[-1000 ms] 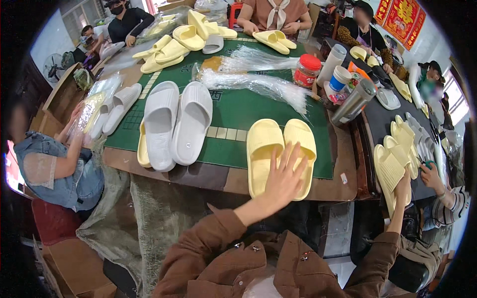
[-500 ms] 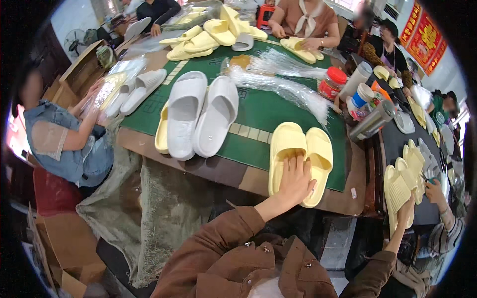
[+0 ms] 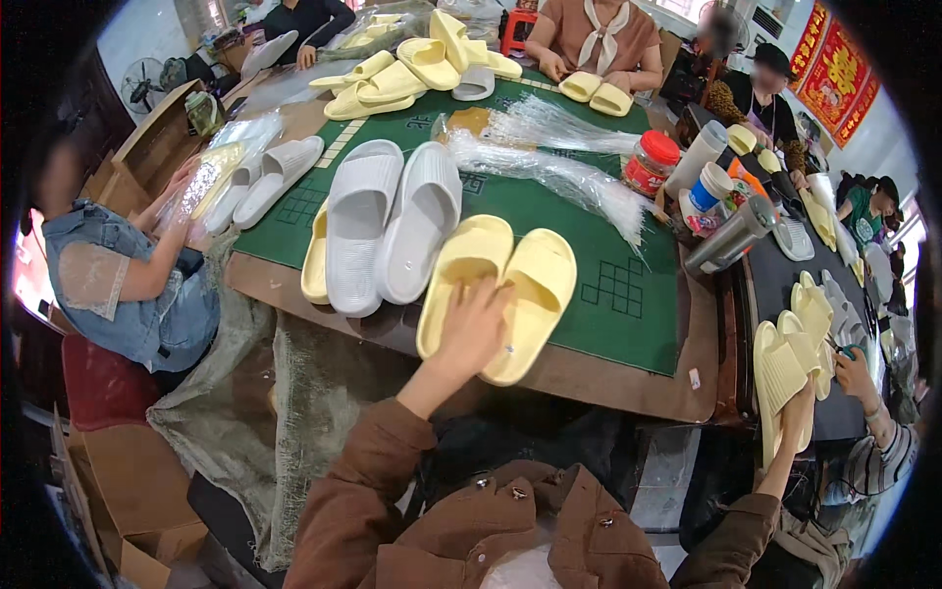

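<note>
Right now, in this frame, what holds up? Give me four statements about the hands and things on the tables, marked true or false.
1. The left hand touches a yellow pair. True.
2. The right hand touches a grey slipper. False: the right hand touches yellow slippers.
3. The large grey pair lies right of the left hand. False: the large grey pair lies to its left.
4. The jar has a red lid. True.

Open room on the green mat (image 3: 628, 329) right of the near yellow slippers (image 3: 542, 277), gray slippers (image 3: 365, 201) blocking the left, flask (image 3: 731, 238) far right
</note>
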A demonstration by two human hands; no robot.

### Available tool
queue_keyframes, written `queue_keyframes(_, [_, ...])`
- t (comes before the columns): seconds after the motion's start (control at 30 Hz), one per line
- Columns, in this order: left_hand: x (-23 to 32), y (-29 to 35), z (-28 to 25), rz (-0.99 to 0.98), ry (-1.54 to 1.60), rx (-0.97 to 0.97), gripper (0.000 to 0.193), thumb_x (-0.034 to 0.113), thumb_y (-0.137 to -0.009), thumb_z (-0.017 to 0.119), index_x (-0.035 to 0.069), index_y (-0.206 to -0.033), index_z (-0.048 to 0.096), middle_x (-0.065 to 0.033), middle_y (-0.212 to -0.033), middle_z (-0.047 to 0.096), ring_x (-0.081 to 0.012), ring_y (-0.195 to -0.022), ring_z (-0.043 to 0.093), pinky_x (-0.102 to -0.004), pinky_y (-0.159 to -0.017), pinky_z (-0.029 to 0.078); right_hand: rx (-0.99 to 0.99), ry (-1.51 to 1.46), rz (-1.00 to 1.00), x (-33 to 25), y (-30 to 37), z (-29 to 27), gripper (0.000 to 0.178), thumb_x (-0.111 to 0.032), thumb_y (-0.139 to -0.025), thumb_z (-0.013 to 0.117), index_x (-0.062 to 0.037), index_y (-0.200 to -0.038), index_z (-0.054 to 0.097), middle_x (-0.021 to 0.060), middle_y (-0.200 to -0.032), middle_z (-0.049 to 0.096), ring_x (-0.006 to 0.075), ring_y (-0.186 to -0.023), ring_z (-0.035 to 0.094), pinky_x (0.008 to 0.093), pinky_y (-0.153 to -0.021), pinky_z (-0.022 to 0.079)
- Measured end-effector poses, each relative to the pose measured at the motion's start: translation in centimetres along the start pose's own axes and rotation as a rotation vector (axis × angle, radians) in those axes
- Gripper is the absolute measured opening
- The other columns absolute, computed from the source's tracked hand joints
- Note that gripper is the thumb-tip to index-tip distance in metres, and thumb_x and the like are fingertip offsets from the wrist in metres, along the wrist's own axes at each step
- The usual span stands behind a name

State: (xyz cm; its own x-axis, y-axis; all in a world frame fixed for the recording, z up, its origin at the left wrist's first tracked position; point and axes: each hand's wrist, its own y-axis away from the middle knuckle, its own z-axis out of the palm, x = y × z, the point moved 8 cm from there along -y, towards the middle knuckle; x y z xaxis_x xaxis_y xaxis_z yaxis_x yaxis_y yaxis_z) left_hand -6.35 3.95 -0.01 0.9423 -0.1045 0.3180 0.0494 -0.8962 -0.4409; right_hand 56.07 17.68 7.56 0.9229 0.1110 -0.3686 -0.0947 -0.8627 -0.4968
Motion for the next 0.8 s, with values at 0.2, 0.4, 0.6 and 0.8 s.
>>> queue_keyframes(0.2, [-5.6,-0.5,-1.3,-0.057,0.021,0.057,0.046,0.004,-0.079,0.056,0.009,-0.125,0.055,-0.0213,-0.122,0.052,-0.0379,-0.118,0.048,-0.0486,-0.102,0.036,-0.09,-0.116,0.038,-4.9,1.4,-0.2,0.033,-0.007,-0.086,0.052,0.0005,-0.118,0.054,0.0207,-0.108,0.063,0.0346,-0.102,0.06,0.037,-0.084,0.045])
queue_keyframes(0.4, [-13.0,-0.7,-4.7,-0.077,0.001,0.164,0.039,0.005,-0.076,0.056,0.007,-0.115,0.062,-0.0205,-0.116,0.058,-0.0366,-0.11,0.053,-0.0473,-0.095,0.04,-0.047,-0.127,0.001,-10.6,4.3,-1.2,0.035,-0.005,-0.086,0.05,0.0004,-0.12,0.055,0.0205,-0.11,0.063,0.0346,-0.104,0.059,0.0374,-0.088,0.044])
queue_keyframes(0.6, [-15.8,-1.9,-6.6,-0.144,-0.032,0.081,0.038,0.006,-0.078,0.055,0.005,-0.116,0.063,-0.0219,-0.117,0.057,-0.0395,-0.106,0.054,-0.0437,-0.091,0.044,-0.139,-0.082,-0.04,-17.9,7.9,1.4,0.026,-0.005,-0.081,0.058,0.001,-0.106,0.058,0.0203,-0.108,0.062,0.0356,-0.101,0.06,0.0434,-0.085,0.046])
queue_keyframes(0.8, [-16.4,-1.9,-5.7,-0.188,-0.061,-0.002,0.039,0.005,-0.081,0.052,0.008,-0.119,0.062,-0.0229,-0.124,0.052,-0.0405,-0.117,0.047,-0.0485,-0.1,0.036,-0.403,-0.292,-0.116,-30.0,8.8,6.5,0.02,-0.004,-0.074,0.063,0.0042,-0.093,0.065,0.0233,-0.094,0.063,0.0371,-0.085,0.061,0.0435,-0.076,0.049])
